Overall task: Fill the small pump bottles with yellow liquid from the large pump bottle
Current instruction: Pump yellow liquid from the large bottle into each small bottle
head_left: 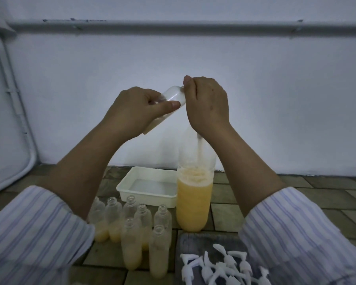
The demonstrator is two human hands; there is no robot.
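My left hand [136, 112] grips a small clear bottle [174, 95], tilted with its mouth up and to the right, a little yellow liquid at its lower end. My right hand [206, 103] is closed over the pump head of the large bottle [194, 204], its thumb touching the small bottle's mouth. The large bottle stands upright, roughly half full of yellow liquid with foam on top. Several small open bottles [132, 233] stand in a cluster at lower left, partly filled with yellow liquid.
A white rectangular tray [146, 194] sits behind the small bottles, left of the large bottle. Several white pump heads [224, 268] lie on a dark mat at lower right. A white wall with a pipe rises behind. The floor is tiled.
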